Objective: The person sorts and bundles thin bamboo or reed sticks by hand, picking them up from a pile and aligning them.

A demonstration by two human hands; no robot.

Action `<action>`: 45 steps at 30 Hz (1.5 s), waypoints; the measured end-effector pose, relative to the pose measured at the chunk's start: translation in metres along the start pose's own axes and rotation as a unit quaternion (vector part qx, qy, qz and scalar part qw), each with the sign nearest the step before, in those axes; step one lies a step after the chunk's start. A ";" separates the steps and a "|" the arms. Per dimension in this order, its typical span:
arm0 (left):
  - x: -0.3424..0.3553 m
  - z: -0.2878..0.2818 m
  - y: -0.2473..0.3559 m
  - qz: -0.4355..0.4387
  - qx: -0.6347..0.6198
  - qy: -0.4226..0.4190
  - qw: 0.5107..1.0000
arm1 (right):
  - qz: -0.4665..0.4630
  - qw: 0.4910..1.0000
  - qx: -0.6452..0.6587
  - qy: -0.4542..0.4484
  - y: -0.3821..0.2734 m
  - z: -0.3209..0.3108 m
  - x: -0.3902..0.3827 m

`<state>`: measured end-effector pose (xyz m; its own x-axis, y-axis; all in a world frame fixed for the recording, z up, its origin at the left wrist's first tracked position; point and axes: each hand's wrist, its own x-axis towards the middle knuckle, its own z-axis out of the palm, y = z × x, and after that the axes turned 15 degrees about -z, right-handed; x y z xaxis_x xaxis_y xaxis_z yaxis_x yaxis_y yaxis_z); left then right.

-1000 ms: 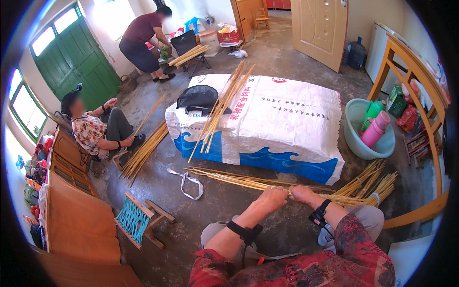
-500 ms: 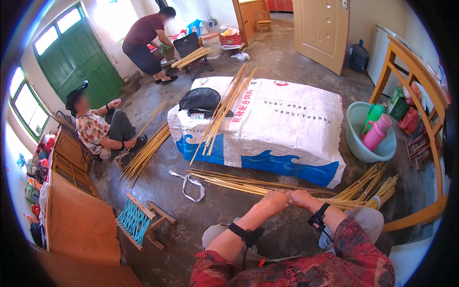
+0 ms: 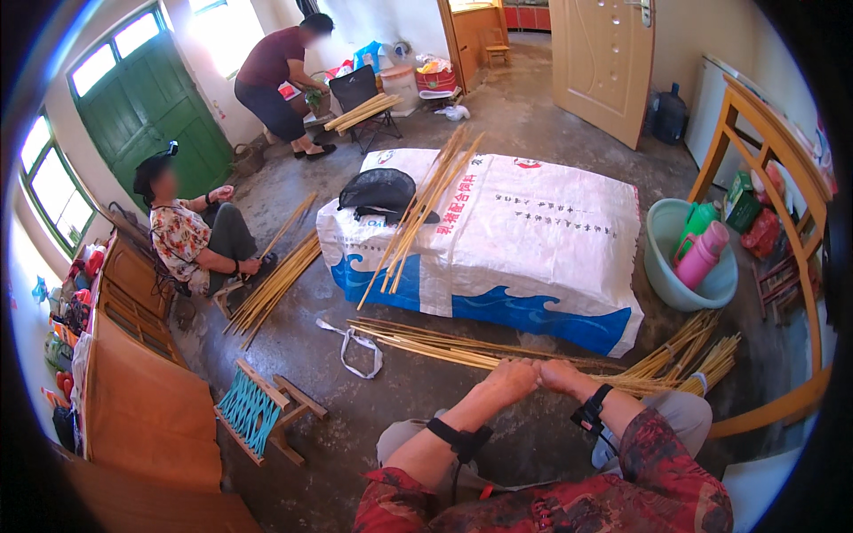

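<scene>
Knuckle to knuckle above my lap, my left hand [image 3: 511, 382] and my right hand [image 3: 559, 376] are both closed. Their fingers point away from me, and whatever they pinch is hidden or too small to name. Just beyond them, a spread of thin yellowish sticks [image 3: 426, 339] lies along the floor. To the right of my right hand are more sticks in bundles [image 3: 675, 348], one tied with a pale band [image 3: 701, 379]. Black straps with small devices circle both my wrists.
A white and blue woven sack cover [image 3: 551, 226] over a low block bears sticks [image 3: 426, 213] and a black mesh item [image 3: 378, 191]. A strap loop [image 3: 362, 354] and corded stool [image 3: 258, 410] lie left. A basin [image 3: 662, 258] stands right. Two people, one seated, work farther off.
The whole view has shifted slightly. My two hands stay together and closed in nearly the same place.
</scene>
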<state>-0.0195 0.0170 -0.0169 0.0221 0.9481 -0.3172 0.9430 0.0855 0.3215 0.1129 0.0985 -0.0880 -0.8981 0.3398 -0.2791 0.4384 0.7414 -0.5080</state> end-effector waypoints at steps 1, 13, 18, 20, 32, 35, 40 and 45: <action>-0.001 -0.001 0.000 0.001 -0.002 0.002 1.000 | -0.006 1.000 0.002 -0.003 -0.001 -0.001 0.000; 0.004 0.009 -0.003 0.008 -0.002 0.015 1.000 | -0.015 1.000 0.000 -0.012 -0.017 -0.014 -0.009; 0.003 0.007 -0.006 0.010 0.006 0.009 1.000 | -0.043 0.999 -0.002 -0.007 -0.015 -0.013 -0.004; 0.006 0.011 -0.007 0.005 -0.008 0.008 1.000 | -0.023 1.000 -0.013 -0.010 0.005 0.003 0.005; 0.004 0.010 -0.007 0.027 -0.031 -0.006 0.999 | -0.061 0.996 -0.061 0.017 0.032 0.015 0.000; 0.002 -0.005 -0.009 0.057 -0.257 -0.040 0.964 | -0.042 0.997 -0.060 0.008 0.025 -0.016 -0.014; -0.006 -0.089 -0.039 -0.046 -0.671 0.113 0.732 | -0.011 0.999 -0.040 -0.005 -0.014 -0.076 -0.050; -0.037 -0.207 -0.085 -0.036 -0.611 0.381 0.693 | -0.070 0.994 -0.084 -0.001 0.000 -0.071 -0.071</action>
<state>-0.1692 0.0381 0.1525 -0.6315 0.7742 0.0417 -0.0625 -0.1044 0.9926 0.1743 0.1154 -0.0104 -0.9497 0.2259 -0.2170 0.2974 0.8678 -0.3980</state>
